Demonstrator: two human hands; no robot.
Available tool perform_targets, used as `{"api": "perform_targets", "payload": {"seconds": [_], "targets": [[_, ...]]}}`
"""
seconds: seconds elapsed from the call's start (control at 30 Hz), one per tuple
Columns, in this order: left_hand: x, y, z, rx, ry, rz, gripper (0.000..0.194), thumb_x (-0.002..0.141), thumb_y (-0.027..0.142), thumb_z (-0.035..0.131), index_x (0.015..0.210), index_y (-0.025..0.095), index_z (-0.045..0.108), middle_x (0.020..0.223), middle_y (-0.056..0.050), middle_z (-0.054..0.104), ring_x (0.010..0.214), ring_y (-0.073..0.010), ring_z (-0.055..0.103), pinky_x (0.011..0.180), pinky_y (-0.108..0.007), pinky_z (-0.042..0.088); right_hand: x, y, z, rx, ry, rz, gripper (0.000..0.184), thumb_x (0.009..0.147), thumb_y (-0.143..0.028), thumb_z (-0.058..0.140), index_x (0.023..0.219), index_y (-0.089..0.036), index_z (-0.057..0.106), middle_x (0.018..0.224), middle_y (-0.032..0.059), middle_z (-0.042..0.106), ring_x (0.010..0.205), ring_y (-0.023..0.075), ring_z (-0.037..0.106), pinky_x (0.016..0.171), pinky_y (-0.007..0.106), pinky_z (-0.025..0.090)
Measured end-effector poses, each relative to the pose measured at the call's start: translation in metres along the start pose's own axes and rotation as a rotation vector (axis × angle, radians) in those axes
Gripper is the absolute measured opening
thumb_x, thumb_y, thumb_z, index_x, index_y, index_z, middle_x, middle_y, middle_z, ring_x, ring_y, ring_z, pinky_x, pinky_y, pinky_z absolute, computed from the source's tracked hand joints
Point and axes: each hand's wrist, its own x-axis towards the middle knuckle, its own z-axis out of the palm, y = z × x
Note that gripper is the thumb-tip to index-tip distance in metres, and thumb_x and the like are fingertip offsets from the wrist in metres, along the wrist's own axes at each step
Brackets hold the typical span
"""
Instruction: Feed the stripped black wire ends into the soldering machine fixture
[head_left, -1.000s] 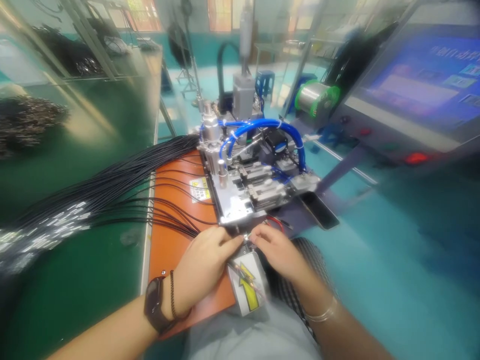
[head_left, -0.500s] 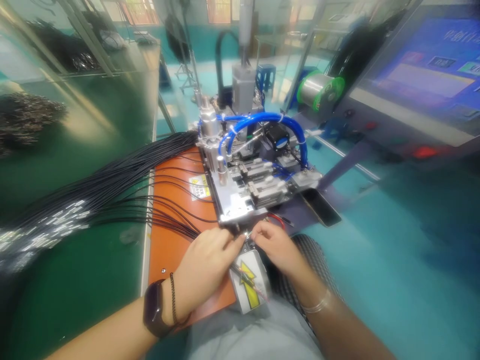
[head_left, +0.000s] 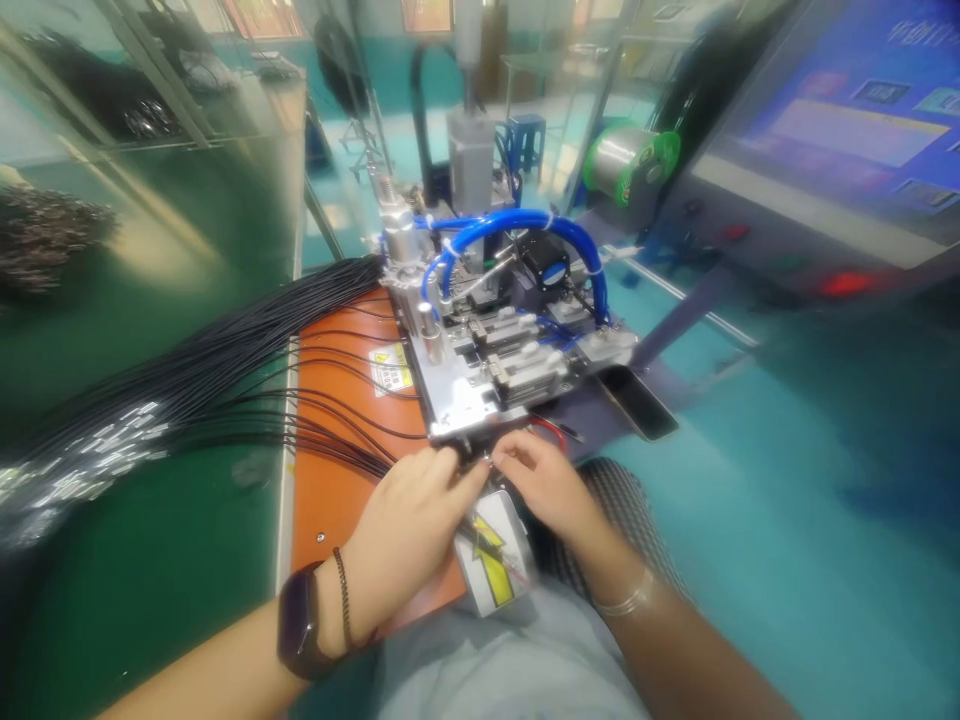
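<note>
Along a steel wire fixture (head_left: 480,385), left hand (head_left: 405,525) and right hand (head_left: 544,488) pinch a thin wire (head_left: 487,462).
Black wire bundle (head_left: 255,370) fans out at 9 o'clock.

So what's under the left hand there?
The left hand is over an orange mat, with black wires running in beneath it; whatever lies directly under the palm is hidden.
</note>
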Motion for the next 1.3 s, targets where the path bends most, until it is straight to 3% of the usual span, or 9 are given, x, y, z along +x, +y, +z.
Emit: {"api": "perform_targets", "payload": {"seconds": [0.17, 0.27, 0.47, 0.6, 0.77, 1.0, 1.13, 1.3], "targets": [[0.005, 0.005, -0.009, 0.046, -0.080, -0.044, 0.044, 0.085, 0.007, 0.044, 0.126, 0.024, 0.048, 0.091, -0.006, 0.048, 0.078, -0.0223, 0.045, 0.066, -0.037, 0.044, 0.005, 0.008, 0.010, 0.175, -0.018, 0.085, 0.010, 0.074, -0.024, 0.053, 0.066, -0.018, 0.051, 0.055, -0.0063, 0.041, 0.046, 0.0088, 0.037, 0.044, 0.021, 0.030], [0.004, 0.006, -0.008, 0.054, -0.075, -0.043, 0.043, 0.086, 0.006, 0.043, 0.125, 0.024, 0.048, 0.090, -0.005, 0.047, 0.077, -0.0221, 0.044, 0.065, -0.037, 0.044, 0.006, 0.012, 0.013, 0.271, -0.027, 0.137, 0.011, 0.075, -0.027, 0.051, 0.068, -0.018, 0.049, 0.054, -0.0074, 0.037, 0.042, 0.0067, 0.031, 0.038, 0.019, 0.024], [-0.002, -0.001, 0.001, 0.003, 0.063, 0.049, 0.029, 0.088, 0.009, 0.042, 0.115, 0.013, 0.052, 0.091, -0.008, 0.050, 0.078, -0.0216, 0.044, 0.067, -0.037, 0.045, 0.003, 0.006, 0.005, 0.273, -0.031, 0.104, 0.019, 0.075, -0.027, 0.058, 0.090, -0.018, 0.065, 0.069, -0.0019, 0.056, 0.049, 0.0071, 0.041, 0.042, 0.019, 0.030], [-0.004, -0.002, 0.001, -0.034, 0.106, 0.074, 0.024, 0.087, 0.006, 0.040, 0.106, 0.011, 0.055, 0.091, -0.008, 0.053, 0.078, -0.0212, 0.044, 0.067, -0.037, 0.045, 0.006, 0.001, -0.002, 0.140, -0.041, -0.008, 0.011, 0.078, -0.025, 0.059, 0.080, -0.017, 0.066, 0.071, -0.0006, 0.060, 0.061, 0.0109, 0.051, 0.055, 0.022, 0.039], [-0.006, 0.002, -0.004, -0.026, 0.034, 0.039, 0.032, 0.079, -0.002, 0.042, 0.105, 0.009, 0.055, 0.090, -0.009, 0.055, 0.078, -0.0223, 0.046, 0.066, -0.038, 0.047, 0.007, -0.001, -0.004, -0.005, -0.022, -0.055, 0.009, 0.078, -0.021, 0.059, 0.075, -0.016, 0.065, 0.078, 0.0027, 0.064, 0.075, 0.0165, 0.057, 0.069, 0.027, 0.043], [-0.013, 0.001, -0.003, -0.070, 0.127, 0.065, 0.031, 0.081, 0.001, 0.045, 0.111, 0.006, 0.054, 0.097, -0.012, 0.057, 0.085, -0.0231, 0.049, 0.072, -0.037, 0.050, 0.007, -0.006, -0.002, -0.075, -0.017, -0.052, 0.012, 0.080, -0.023, 0.056, 0.083, -0.017, 0.066, 0.084, 0.0033, 0.065, 0.078, 0.0170, 0.058, 0.068, 0.027, 0.044], [-0.013, -0.002, 0.000, -0.061, 0.179, 0.076, 0.025, 0.085, 0.004, 0.043, 0.107, 0.006, 0.056, 0.095, -0.012, 0.058, 0.084, -0.0233, 0.050, 0.071, -0.038, 0.050, 0.005, -0.012, -0.003, -0.173, 0.011, -0.050, 0.009, 0.078, -0.021, 0.056, 0.073, -0.017, 0.063, 0.074, 0.0012, 0.062, 0.070, 0.0151, 0.055, 0.064, 0.025, 0.041], [-0.010, -0.002, 0.000, -0.067, 0.109, 0.044, 0.027, 0.082, 0.001, 0.047, 0.106, 0.009, 0.057, 0.094, -0.010, 0.057, 0.084, -0.0236, 0.050, 0.071, -0.038, 0.050, 0.006, -0.006, -0.001, -0.109, -0.021, 0.024, 0.007, 0.075, -0.021, 0.056, 0.070, -0.017, 0.059, 0.068, -0.0008, 0.058, 0.063, 0.0127, 0.050, 0.057, 0.023, 0.038]]}}
